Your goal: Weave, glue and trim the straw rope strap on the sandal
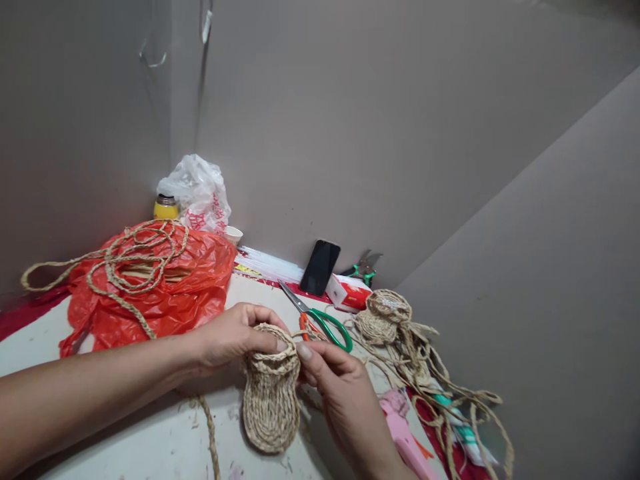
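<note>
A small woven straw slipper hangs between my hands, its sole facing me and its opening at the top. My left hand grips the upper rim, with the thumb pressed on the inside edge. On the right side of the rim, my right hand pinches at the edge with thumb and forefinger; a thin strand of straw shows close by. Just behind the slipper lie scissors with green and orange handles. Braided straw cord trails on the table below my left forearm.
Left, a red plastic bag carries coiled straw braid. Behind stand a white plastic bag, a yellow jar and a paper cup. A phone leans near the wall. Right are another woven piece, pruners and a pink tool.
</note>
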A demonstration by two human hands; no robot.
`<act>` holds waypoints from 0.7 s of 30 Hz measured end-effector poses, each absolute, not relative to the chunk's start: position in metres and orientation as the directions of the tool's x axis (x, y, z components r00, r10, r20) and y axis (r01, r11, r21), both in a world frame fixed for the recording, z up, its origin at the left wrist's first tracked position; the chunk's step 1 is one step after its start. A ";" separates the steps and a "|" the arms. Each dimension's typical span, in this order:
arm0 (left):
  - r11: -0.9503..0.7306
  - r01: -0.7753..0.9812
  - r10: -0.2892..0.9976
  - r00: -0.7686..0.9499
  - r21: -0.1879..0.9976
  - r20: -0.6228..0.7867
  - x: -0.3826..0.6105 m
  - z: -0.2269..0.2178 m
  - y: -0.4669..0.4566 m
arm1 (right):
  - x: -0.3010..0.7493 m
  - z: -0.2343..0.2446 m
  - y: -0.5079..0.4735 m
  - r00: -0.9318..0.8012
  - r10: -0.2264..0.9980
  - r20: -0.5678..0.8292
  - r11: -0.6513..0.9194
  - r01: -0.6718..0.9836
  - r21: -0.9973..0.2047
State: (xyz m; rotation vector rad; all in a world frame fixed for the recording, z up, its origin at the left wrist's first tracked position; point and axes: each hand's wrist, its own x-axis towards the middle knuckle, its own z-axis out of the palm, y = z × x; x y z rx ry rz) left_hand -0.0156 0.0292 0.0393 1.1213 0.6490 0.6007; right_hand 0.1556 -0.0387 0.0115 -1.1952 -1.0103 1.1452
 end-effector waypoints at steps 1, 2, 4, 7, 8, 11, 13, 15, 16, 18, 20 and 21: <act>0.331 -0.113 0.718 0.674 0.937 -0.173 -0.015 0.039 0.028 | 0.156 0.012 -0.038 0.144 0.989 -0.022 -0.001 -0.143 -0.990; 0.343 -0.117 0.714 0.677 0.932 -0.178 -0.015 0.039 0.028 | 0.156 0.012 -0.038 0.123 0.992 -0.042 -0.019 -0.179 -0.984; 0.356 -0.133 0.712 0.679 0.925 -0.177 -0.015 0.038 0.026 | 0.155 0.013 -0.038 0.060 0.994 -0.096 -0.077 -0.262 -0.962; 0.369 -0.142 0.719 0.670 0.919 -0.185 -0.014 0.035 0.025 | 0.154 0.013 -0.038 -0.046 0.982 -0.185 -0.187 -0.398 -0.898; 0.377 -0.139 0.720 0.666 0.915 -0.195 -0.014 0.034 0.025 | 0.153 0.013 -0.039 -0.072 0.975 -0.211 -0.221 -0.437 -0.872; 0.412 -0.137 0.708 0.670 0.901 -0.222 -0.012 0.030 0.025 | 0.154 0.012 -0.038 -0.136 0.957 -0.257 -0.290 -0.502 -0.815; 0.425 -0.149 0.700 0.679 0.893 -0.220 -0.011 0.030 0.024 | 0.154 0.013 -0.038 -0.159 0.952 -0.263 -0.307 -0.517 -0.799; 0.434 -0.164 0.701 0.679 0.886 -0.218 -0.011 0.031 0.023 | 0.154 0.015 -0.039 -0.162 0.954 -0.251 -0.299 -0.519 -0.801; 0.436 -0.173 0.708 0.671 0.883 -0.219 -0.011 0.033 0.023 | 0.154 0.017 -0.039 -0.150 0.960 -0.236 -0.279 -0.510 -0.813; 0.439 -0.197 0.734 0.641 0.877 -0.223 -0.011 0.035 0.025 | 0.153 0.019 -0.040 -0.096 0.978 -0.185 -0.208 -0.458 -0.864; 0.435 -0.222 0.763 0.606 0.873 -0.226 -0.011 0.037 0.028 | 0.151 0.019 -0.042 -0.017 0.992 -0.128 -0.126 -0.334 -0.934; 0.432 -0.231 0.772 0.595 0.872 -0.225 -0.012 0.037 0.029 | 0.150 0.019 -0.042 0.015 0.995 -0.099 -0.092 -0.259 -0.962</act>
